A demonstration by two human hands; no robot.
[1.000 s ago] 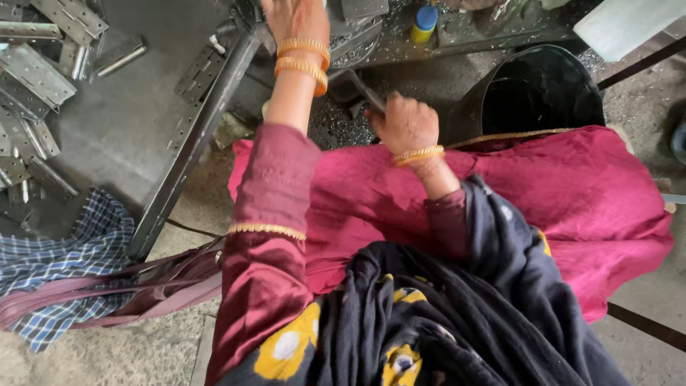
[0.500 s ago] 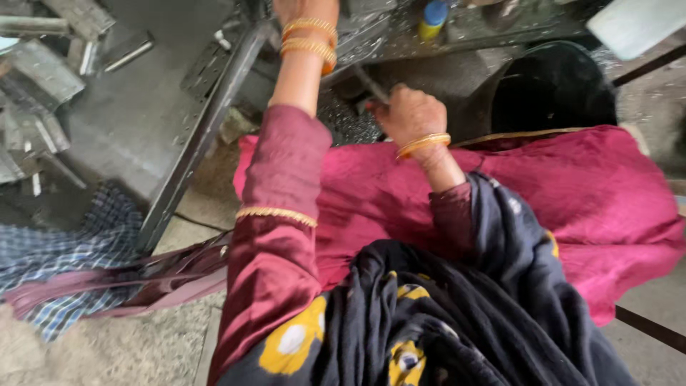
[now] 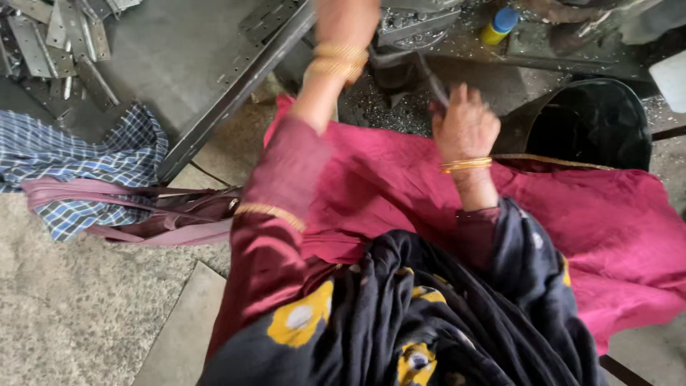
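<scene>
The right hand [image 3: 466, 129] is seen closed in a loose fist around a thin dark lever [image 3: 431, 80], which slants up from the knuckles toward the metal machine [image 3: 407, 25] at the top of the view. A gold bangle [image 3: 466, 165] is worn at that wrist. The left hand [image 3: 346, 18] is raised to the left side of the machine and is cut off by the top edge, so whether it is open or closed cannot be told; stacked gold bangles [image 3: 337, 61] are seen just below it on the forearm. A black bucket [image 3: 587, 125] stands to the right of the machine, below it, and a yellow bottle with a blue cap [image 3: 498, 25] is set just to the machine's right. Left of the machine a grey metal table [image 3: 186, 64] is seen, with flat metal strips [image 3: 61, 39] piled at its far left. A checked blue cloth [image 3: 78, 168] lies below that table.
</scene>
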